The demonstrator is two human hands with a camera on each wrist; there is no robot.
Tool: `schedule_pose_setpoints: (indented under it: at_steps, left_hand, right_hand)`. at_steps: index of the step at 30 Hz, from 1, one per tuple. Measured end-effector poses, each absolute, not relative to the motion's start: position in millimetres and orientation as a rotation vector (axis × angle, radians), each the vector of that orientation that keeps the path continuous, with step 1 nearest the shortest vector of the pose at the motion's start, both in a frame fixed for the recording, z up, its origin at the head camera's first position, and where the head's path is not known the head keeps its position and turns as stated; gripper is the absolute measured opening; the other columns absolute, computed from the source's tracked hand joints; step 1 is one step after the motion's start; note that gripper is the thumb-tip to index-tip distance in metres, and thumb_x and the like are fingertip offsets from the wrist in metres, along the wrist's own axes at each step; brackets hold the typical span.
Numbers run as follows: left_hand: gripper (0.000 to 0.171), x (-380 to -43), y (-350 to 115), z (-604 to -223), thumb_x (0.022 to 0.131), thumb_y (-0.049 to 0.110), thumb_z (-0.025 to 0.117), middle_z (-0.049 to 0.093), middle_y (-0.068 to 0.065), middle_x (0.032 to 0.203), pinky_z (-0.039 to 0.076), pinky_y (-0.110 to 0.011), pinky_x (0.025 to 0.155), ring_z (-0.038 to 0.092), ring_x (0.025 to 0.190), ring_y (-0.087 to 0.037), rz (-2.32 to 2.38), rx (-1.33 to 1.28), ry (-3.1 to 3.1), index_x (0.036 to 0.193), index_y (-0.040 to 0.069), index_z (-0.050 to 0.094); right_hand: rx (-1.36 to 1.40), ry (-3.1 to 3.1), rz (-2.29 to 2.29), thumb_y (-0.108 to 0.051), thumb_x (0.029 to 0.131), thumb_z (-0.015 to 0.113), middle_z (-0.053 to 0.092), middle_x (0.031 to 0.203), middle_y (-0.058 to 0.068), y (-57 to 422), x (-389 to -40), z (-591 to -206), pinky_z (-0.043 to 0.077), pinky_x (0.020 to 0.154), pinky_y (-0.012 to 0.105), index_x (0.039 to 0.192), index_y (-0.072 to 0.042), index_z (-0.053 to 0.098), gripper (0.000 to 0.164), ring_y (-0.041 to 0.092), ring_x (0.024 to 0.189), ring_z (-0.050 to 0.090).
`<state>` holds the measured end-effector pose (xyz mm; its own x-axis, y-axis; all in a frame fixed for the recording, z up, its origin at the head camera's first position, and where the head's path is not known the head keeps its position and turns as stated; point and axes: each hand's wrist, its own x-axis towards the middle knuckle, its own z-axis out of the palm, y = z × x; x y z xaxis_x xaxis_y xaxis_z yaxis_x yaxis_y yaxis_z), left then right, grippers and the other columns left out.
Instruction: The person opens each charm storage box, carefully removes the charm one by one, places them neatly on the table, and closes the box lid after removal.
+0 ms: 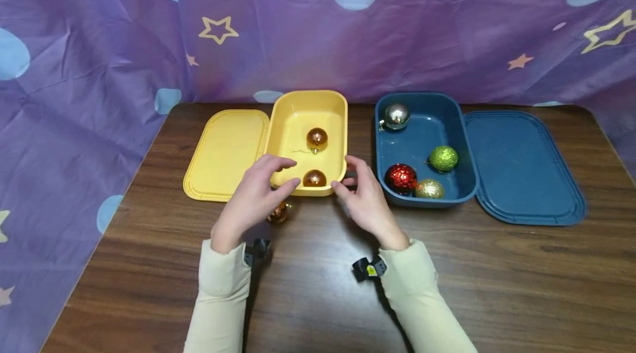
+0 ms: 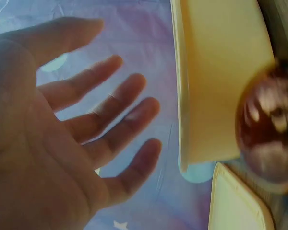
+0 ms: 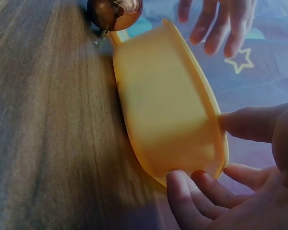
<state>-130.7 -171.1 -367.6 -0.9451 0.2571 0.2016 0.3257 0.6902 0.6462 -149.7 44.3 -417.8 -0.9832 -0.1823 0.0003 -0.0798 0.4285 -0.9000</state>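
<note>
Seven baubles in view, two lidded sets, one pair of bare hands on a wood-grain table (image 1: 308,309).

Far left: yellow lid (image 1: 223,154), flat on the table just beside its container, not fitted.

Next, left hand (image 1: 253,193), poised by the near-left corner of the yellow container. Thumb and fingers apart, nothing in them; left wrist view shows a gap between fingertips and container wall.

Below that hand: loose copper bauble (image 1: 278,215) on the table, partly hidden in the head view, near the container's front wall.

Yellow container (image 1: 309,101): lidless, upright. Inside, one copper bauble (image 1: 317,138) about mid-floor with its cord trailing left, and a second copper bauble (image 1: 314,178) against or very near the front wall.

Right hand (image 1: 366,201): clamped round the container's near-right corner, thumb at the front rim, fingers along the side.

Blue container (image 1: 411,146): lidless; silver bauble (image 1: 397,116) in the far-left corner, red bauble (image 1: 400,178) near-left, gold bauble (image 1: 429,189) by the front wall, green bauble (image 1: 443,158) toward the right wall.

Far right: blue lid (image 1: 526,170), flat beside it.

Step, my judgement: taking hold of the yellow container, half done. A two-handed hold would call for the left fingers to close on their corner, clear of the loose bauble, container kept level; tilting would likely set both inside rolling.
</note>
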Motion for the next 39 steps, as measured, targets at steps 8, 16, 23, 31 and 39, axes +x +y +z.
schedule_pose_setpoints:
  at_steps: [8,16,23,31,39]
  left_hand:
    - [0.037,-145,-149,-372,0.092,0.02,0.062,0.06,-0.021,0.117,0.046,-0.045,0.096,0.056,0.108,-0.033,-1.026,-0.32,-2.941,0.123,-0.001,0.06]
    - [0.041,-155,-135,-377,0.092,0.022,0.062,0.06,-0.021,0.121,0.045,-0.045,0.099,0.057,0.113,-0.034,-0.981,-0.156,-3.062,0.125,-0.001,0.059]
    - [0.046,-160,-131,-381,0.09,0.027,0.067,0.062,-0.019,0.123,0.047,-0.044,0.098,0.058,0.113,-0.032,-0.935,-0.126,-3.11,0.127,0.003,0.059]
    - [0.047,-161,-128,-385,0.089,0.028,0.068,0.064,-0.018,0.124,0.047,-0.045,0.098,0.06,0.113,-0.032,-1.024,-0.081,-3.086,0.126,0.001,0.06]
    - [0.044,-158,-118,-387,0.096,0.043,0.051,0.067,-0.008,0.122,0.036,-0.053,0.095,0.062,0.111,-0.032,-0.761,-0.001,-3.219,0.124,0.012,0.063]
  right_hand:
    - [-0.257,2.583,-1.607,-0.014,0.091,0.064,0.047,0.138,0.02,44,-150,-418,0.053,0.086,0.042,0.144,-0.002,0.035,0.061,0.029,0.106,0.063]
    - [-0.269,2.597,-1.58,-0.015,0.091,0.064,0.048,0.136,0.021,43,-149,-419,0.054,0.086,0.042,0.144,-0.002,0.035,0.062,0.03,0.106,0.063]
    - [-0.269,2.601,-1.598,-0.013,0.091,0.064,0.049,0.136,0.02,44,-149,-418,0.054,0.086,0.042,0.144,-0.001,0.036,0.061,0.03,0.105,0.063]
    - [-0.278,2.605,-1.598,-0.012,0.091,0.063,0.047,0.137,0.02,46,-150,-419,0.054,0.085,0.042,0.144,-0.001,0.035,0.06,0.03,0.106,0.063]
    - [-0.273,2.612,-1.594,-0.012,0.091,0.064,0.049,0.135,0.02,45,-150,-419,0.054,0.085,0.041,0.144,-0.001,0.035,0.061,0.03,0.105,0.063]
